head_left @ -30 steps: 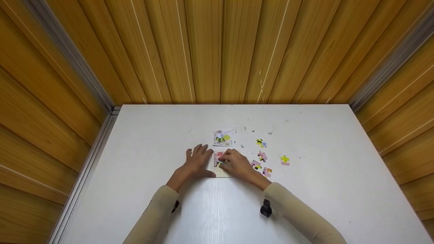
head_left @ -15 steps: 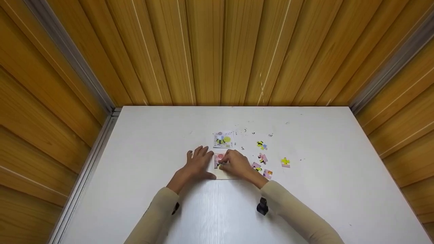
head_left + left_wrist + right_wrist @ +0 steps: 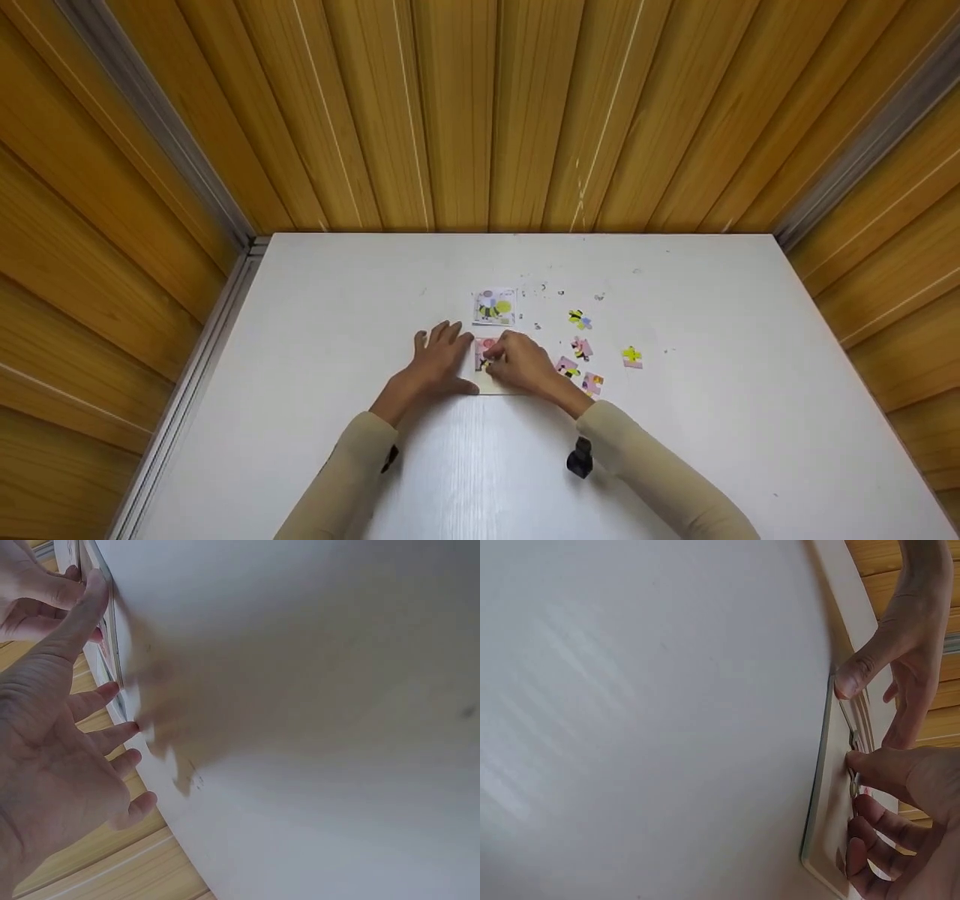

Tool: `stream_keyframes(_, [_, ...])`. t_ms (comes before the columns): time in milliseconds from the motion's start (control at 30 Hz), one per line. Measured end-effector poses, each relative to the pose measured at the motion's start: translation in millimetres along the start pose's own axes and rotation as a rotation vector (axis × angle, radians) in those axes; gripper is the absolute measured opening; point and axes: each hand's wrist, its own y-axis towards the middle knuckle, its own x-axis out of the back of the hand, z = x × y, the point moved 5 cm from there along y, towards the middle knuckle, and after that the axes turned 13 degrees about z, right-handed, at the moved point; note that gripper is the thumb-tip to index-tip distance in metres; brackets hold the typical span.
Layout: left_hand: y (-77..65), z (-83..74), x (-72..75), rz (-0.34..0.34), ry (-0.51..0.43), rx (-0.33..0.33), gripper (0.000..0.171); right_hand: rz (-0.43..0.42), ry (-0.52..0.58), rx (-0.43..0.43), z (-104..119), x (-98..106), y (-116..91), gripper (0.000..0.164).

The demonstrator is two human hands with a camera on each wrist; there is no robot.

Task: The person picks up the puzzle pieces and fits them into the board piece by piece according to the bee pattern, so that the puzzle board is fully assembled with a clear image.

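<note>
A pale puzzle board [image 3: 496, 385] lies flat on the table, with pink picture pieces [image 3: 481, 354] in its upper left part. My left hand [image 3: 435, 365] spreads its fingers along the board's left side, and its thumb [image 3: 853, 680] touches the near left corner in the right wrist view. Over the board, my right hand [image 3: 523, 364] pinches a puzzle piece [image 3: 854, 784] between thumb and curled fingers, low against the board. That piece is mostly covered by the fingers, so its picture is hard to see.
A bee picture card [image 3: 493, 307] lies just beyond the board. To the right are several loose puzzle pieces, among them a yellow and blue one [image 3: 579, 319], a pink one [image 3: 592, 384] and a yellow and pink one [image 3: 632, 357]. Wood-patterned walls [image 3: 465, 112] surround the white table.
My right forearm has shifted slightly left, while the right fingers stay at the same spot on the board. The left hand keeps its place.
</note>
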Motion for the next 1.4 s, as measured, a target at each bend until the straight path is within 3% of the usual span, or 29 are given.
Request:
stream_keyframes(100, [-0.5,1.1,0.7,-0.006,-0.003,-0.006,0.094,-0.018,-0.012,0.007,3,2,1,0.027])
stream_keyframes(500, [-1.0,-0.5,-4.8,0.016,-0.026,-0.016,0.093,-0.106,0.001,0.028,-2,-7,2,0.016])
stream_keyframes(867, [-2.0,-1.4,0.9,0.015,-0.022,-0.009,0.095,-0.020,0.015,0.124,-7,-2,1,0.024])
stream_keyframes(1133, [0.2,-0.4,6.0,0.012,-0.012,0.010,0.095,-0.093,-0.011,0.056,-12,3,-3,0.021])
stream_keyframes(1400, [-1.4,0.4,0.0,0.016,-0.021,0.015,0.095,-0.097,0.009,0.049,-12,-4,-6,0.018])
